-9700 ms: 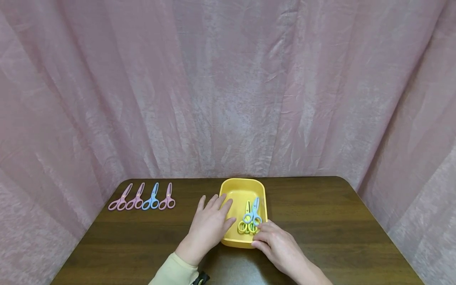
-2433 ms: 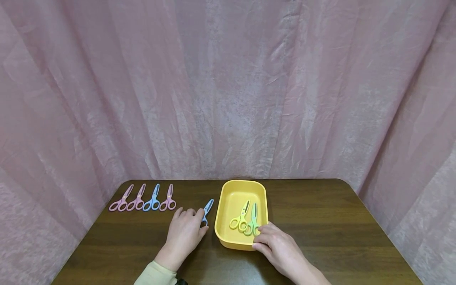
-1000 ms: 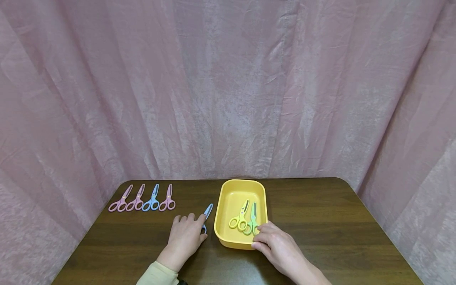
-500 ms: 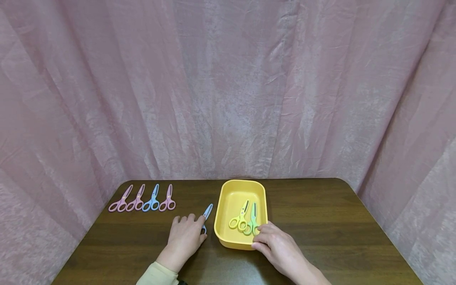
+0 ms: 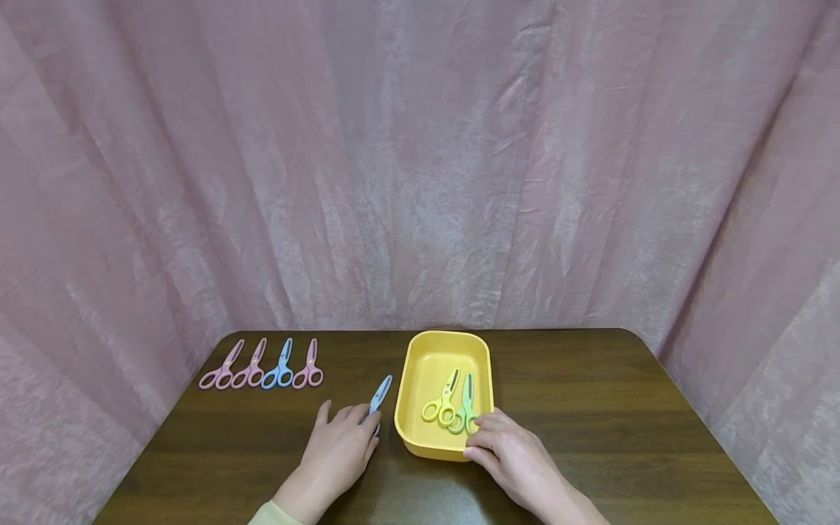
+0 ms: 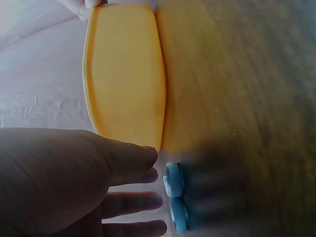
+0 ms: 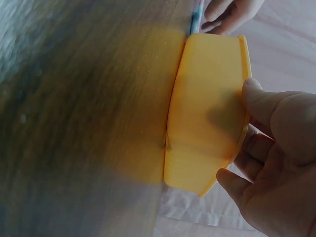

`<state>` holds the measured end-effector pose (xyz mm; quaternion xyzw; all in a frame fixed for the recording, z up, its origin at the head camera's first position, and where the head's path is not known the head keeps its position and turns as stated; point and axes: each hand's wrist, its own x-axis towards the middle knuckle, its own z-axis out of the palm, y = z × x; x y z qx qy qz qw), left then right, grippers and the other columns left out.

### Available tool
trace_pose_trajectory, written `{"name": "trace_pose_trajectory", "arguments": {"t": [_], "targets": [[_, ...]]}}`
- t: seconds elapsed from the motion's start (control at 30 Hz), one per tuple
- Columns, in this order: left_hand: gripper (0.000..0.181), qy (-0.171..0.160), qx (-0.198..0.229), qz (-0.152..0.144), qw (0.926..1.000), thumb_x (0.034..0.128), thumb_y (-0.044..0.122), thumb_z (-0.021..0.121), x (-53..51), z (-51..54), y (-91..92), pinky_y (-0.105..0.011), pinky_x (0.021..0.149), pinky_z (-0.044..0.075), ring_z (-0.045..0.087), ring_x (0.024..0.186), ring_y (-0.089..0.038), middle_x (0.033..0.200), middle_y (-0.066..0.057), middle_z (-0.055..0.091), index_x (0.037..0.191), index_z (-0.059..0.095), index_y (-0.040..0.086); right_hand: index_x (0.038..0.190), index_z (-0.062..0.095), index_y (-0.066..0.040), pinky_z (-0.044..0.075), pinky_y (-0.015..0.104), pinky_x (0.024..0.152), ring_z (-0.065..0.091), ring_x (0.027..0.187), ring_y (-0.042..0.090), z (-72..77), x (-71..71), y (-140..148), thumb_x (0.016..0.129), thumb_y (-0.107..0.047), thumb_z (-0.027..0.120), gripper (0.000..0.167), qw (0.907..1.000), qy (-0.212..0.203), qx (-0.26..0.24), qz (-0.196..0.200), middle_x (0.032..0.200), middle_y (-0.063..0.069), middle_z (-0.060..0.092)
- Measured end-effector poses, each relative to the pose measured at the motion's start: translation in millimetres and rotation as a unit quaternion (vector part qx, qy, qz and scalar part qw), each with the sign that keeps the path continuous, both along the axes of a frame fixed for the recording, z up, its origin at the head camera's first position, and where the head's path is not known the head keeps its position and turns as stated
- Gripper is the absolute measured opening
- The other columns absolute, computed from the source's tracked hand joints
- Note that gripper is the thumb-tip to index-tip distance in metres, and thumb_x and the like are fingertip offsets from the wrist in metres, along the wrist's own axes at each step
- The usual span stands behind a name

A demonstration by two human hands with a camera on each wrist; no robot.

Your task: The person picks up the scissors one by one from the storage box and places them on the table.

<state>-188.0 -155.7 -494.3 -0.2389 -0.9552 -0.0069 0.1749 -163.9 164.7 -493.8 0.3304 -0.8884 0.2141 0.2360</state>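
A pair of light-blue scissors (image 5: 380, 393) lies on the table just left of the yellow tray (image 5: 405, 386). My left hand (image 5: 337, 446) hovers by its handles with fingers loosely extended; in the left wrist view, the fingertips stand slightly apart from the blue scissor handles (image 6: 175, 180). With thumb outside and fingers inside, my right hand (image 5: 515, 456) grips the tray's near right corner, and the right wrist view shows the thumb on the tray (image 7: 207, 108) rim. Inside the tray are yellow scissors (image 5: 448, 394) and green scissors (image 5: 467, 397), the green ones partly hidden by my right fingers.
At the table's far left, a row holds pink scissors (image 5: 229, 361), a second pink pair (image 5: 256, 357), blue scissors (image 5: 285, 357) and another pink pair (image 5: 311, 357). A pink curtain (image 5: 420, 182) hangs behind the brown wooden table (image 5: 590, 408).
The light-blue scissors went from the tray to the table beside it. Within the last half second my left fingers have let go of them and drawn back slightly. My right hand stays on the tray.
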Motion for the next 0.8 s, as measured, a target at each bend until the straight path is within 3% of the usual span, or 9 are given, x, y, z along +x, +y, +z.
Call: {"name": "trace_pose_trajectory", "arguments": {"t": [0.2,0.6,0.8], "targets": [[0.038,-0.014,-0.009,-0.015,0.9997,0.0935,0.023,0.088,2.1,-0.5,-2.3,-0.075,0.107,0.045,0.072,0.116,-0.031,0.126,-0.009,0.074,0.127,0.075,0.012,0.083,0.075,-0.028,0.061,0.041,0.096,0.071,0.114,0.018,-2.3,-0.2,1.2,0.093,-0.022,0.089,0.018,1.0000,0.005,0.000,-0.001,0.101,-0.014,0.072],[0.044,-0.068,-0.014,-0.008,0.9976,0.0930,0.029,0.089,3.5,0.6,-2.2,-0.074,0.110,0.044,0.070,0.123,-0.038,0.136,-0.013,0.072,0.131,0.074,0.010,0.083,0.075,-0.029,0.061,0.042,0.095,0.071,0.113,0.019,-3.7,-0.9,0.6,0.094,-0.023,0.088,0.018,0.9999,0.011,0.000,0.003,0.100,-0.014,0.072],[0.047,-0.080,-0.010,-0.009,0.9967,0.0940,0.030,0.088,3.4,0.3,-2.2,-0.071,0.110,0.046,0.069,0.125,-0.040,0.138,-0.014,0.071,0.133,0.074,0.008,0.083,0.075,-0.029,0.061,0.043,0.096,0.071,0.114,0.020,-5.0,-1.8,1.4,0.095,-0.023,0.088,0.019,0.9999,0.011,0.002,0.004,0.100,-0.014,0.072]]}}
